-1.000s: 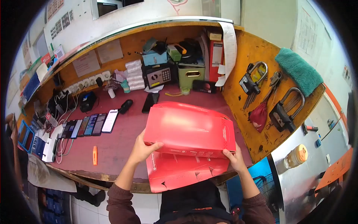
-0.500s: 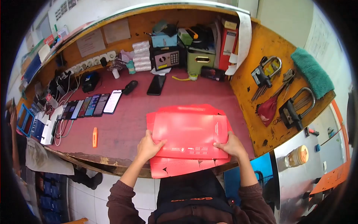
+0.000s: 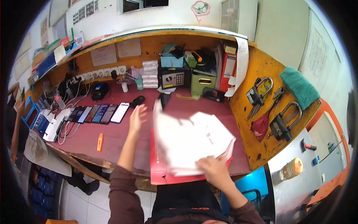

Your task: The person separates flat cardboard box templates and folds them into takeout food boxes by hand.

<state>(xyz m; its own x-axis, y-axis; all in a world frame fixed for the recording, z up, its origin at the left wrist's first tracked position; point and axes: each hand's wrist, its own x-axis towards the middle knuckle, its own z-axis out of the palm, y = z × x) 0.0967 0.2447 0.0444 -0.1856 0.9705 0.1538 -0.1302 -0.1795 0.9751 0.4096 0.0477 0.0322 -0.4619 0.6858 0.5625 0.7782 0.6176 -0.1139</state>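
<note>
A red folder [image 3: 158, 170] lies at the desk's front edge, mostly covered by a stack of white papers [image 3: 194, 143]. My right hand [image 3: 214, 168] is closed on the lower right edge of these papers. Their left side curls upward and is blurred by motion; a small dark print shows on the right part. My left hand [image 3: 138, 118] is raised to the left of the papers, apart from them, with its fingers stretched out and nothing in it. A dark phone [image 3: 164, 100] lies behind the papers, partly hidden.
A row of phones [image 3: 106, 113] and an orange highlighter [image 3: 100, 142] lie to the left. A small safe [image 3: 173, 79] and a green box [image 3: 203, 83] stand at the back. Padlocks [image 3: 281, 125] lie on the right ledge, and a cup [image 3: 291, 168] stands beyond it.
The red cover no longer faces up over the folder; white papers now show there. My left hand has let go and moved up and left. The view has tilted upward.
</note>
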